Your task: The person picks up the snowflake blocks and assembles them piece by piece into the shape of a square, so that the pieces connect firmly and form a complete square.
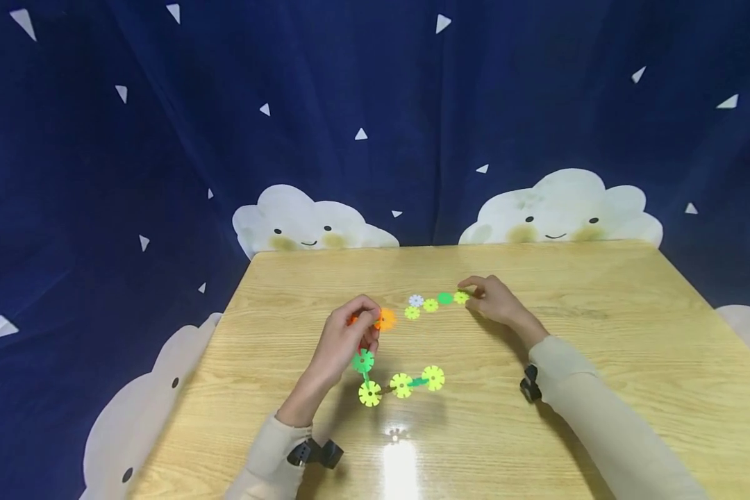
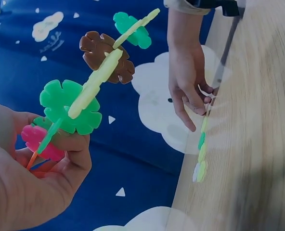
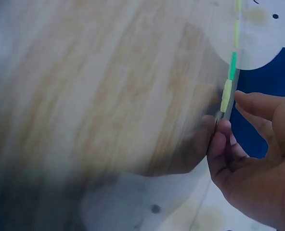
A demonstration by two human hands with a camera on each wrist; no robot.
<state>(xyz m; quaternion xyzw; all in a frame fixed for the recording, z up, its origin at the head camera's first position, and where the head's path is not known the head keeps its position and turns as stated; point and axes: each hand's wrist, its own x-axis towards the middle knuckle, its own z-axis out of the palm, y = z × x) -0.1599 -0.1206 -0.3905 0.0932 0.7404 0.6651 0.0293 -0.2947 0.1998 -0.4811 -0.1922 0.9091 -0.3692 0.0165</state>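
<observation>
My left hand [image 1: 342, 339] pinches a chain of interlocking flower-shaped plastic discs, raised above the table. An orange disc [image 1: 385, 319] shows at the fingertips, and a pink disc [image 2: 40, 142] is partly hidden among the fingers. Below the hand the chain runs on through a green disc [image 1: 363, 361], a brown disc [image 2: 107, 57] and several yellow ones, ending in a yellow disc [image 1: 433, 378]. My right hand [image 1: 498, 303] is at the far part of the table, its thumb and fingers apart around a yellow disc [image 1: 461, 297] at the row's right end.
The loose row on the wooden table [image 1: 631, 361] also has a green disc [image 1: 445, 298], two more yellow discs [image 1: 430, 305] and a pale white-lilac disc [image 1: 416, 301]. A dark blue curtain [image 1: 412, 83] with clouds hangs behind the table's far edge.
</observation>
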